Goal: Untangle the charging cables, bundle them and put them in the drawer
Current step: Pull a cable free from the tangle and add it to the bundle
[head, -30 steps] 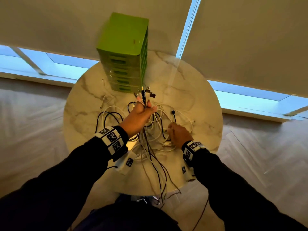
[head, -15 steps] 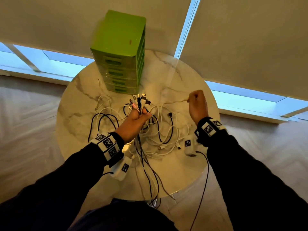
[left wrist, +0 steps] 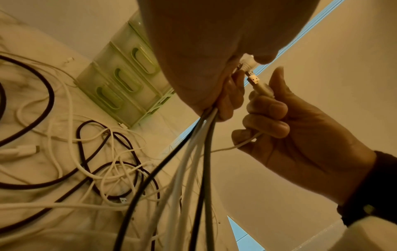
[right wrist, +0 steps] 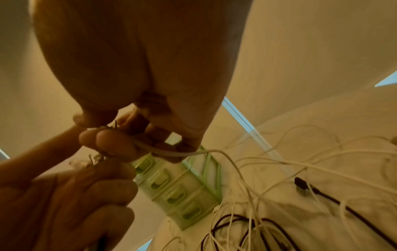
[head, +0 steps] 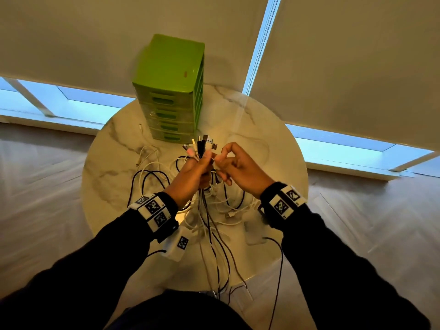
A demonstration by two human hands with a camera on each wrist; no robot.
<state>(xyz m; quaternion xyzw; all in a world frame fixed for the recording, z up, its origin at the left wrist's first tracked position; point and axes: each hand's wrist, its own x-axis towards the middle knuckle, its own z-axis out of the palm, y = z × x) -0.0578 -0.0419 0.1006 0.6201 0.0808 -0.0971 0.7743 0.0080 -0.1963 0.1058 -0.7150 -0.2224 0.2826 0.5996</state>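
Note:
My left hand (head: 198, 166) is raised above the table and grips a bundle of black and white charging cables (left wrist: 199, 139) just below their plugs (head: 202, 145), which stick up from the fist. Their lengths hang down past the table's near edge. My right hand (head: 221, 159) is right beside it and pinches the plug end of a white cable (left wrist: 259, 85), held against the bundle. That cable (right wrist: 182, 153) trails down to the loose tangle of cables (head: 152, 177) on the table. The green drawer unit (head: 171, 96) stands behind, all drawers closed.
The round marble table (head: 266, 139) stands by a window with lowered blinds. A loose black USB plug (right wrist: 300, 186) and a white connector (left wrist: 19, 150) lie among the cables. A small white plug (head: 140, 126) lies left of the drawer unit.
My right hand lifted a white cable end from the tangle, swung out to the right, then came back left to the bundle in my left hand. The left hand rose slightly.

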